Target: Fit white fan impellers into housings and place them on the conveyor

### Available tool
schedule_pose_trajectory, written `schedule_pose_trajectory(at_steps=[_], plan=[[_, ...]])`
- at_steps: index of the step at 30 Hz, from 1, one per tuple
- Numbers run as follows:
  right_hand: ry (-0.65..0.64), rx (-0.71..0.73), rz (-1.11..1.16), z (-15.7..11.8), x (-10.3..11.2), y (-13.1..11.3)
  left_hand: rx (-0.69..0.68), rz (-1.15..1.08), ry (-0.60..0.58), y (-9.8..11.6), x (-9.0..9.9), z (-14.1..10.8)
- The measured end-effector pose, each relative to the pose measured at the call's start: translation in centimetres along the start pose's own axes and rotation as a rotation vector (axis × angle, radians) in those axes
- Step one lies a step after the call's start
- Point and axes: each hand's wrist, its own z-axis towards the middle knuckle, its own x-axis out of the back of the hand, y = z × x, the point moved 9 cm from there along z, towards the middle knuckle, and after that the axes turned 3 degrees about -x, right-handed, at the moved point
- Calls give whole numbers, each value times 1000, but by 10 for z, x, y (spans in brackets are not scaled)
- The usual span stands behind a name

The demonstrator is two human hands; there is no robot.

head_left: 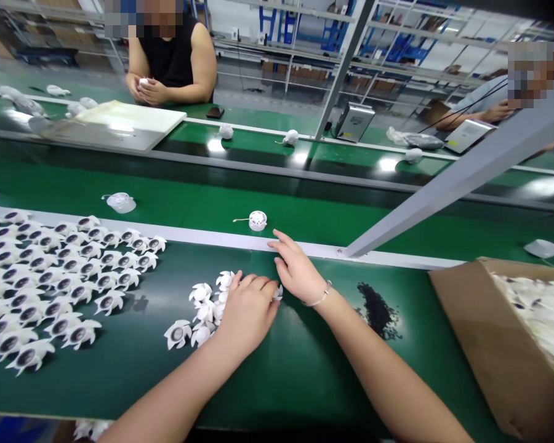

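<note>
White fan pieces [204, 311] — beside and under the left hand [250, 306].

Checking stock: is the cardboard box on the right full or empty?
Full, or nearly so: white parts lie up near the rim of the cardboard box.

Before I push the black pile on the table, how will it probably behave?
The black pile will probably spread rather than move as one, since it is many small bits. These look light and may scatter easily; some already lie apart at its edge. It seems unlikely to tip, lying low on the table.
</note>
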Motion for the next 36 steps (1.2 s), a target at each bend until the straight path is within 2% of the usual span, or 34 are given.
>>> schedule_pose_trajectory(at_steps=[3, 6, 11, 13, 17, 20, 23, 26, 30, 36], plan=[[-13, -28, -6, -33, 16, -6, -34, -37, -5, 0, -2, 0], [-3, -155, -57, -83, 45, 7, -114, -61, 15, 6, -5, 0], [243, -404, -200, -166, 114, 41, -346, 91, 135, 34, -4, -3], [289, -464, -258, -188, 128, 48, -450, 151, 148, 48, -8, -6], [206, -413, -300, -199, 123, 48, -622, 210, 116, 74, -25, -17], [172, -406, -335, -200, 116, 49, -675, 221, 103, 83, -34, -24], [151, -412, -366, -201, 111, 51, -687, 164, 1, 84, -40, -25], [88, -370, -369, -199, 103, 49, -673, 87, -73, 82, -37, -23], [35, -326, -457, -194, 95, 49, -660, 18, -45, 79, -25, -19], [-61, -218, -748, -182, 88, 39, -568, 42, -23, 65, -14, -13]])
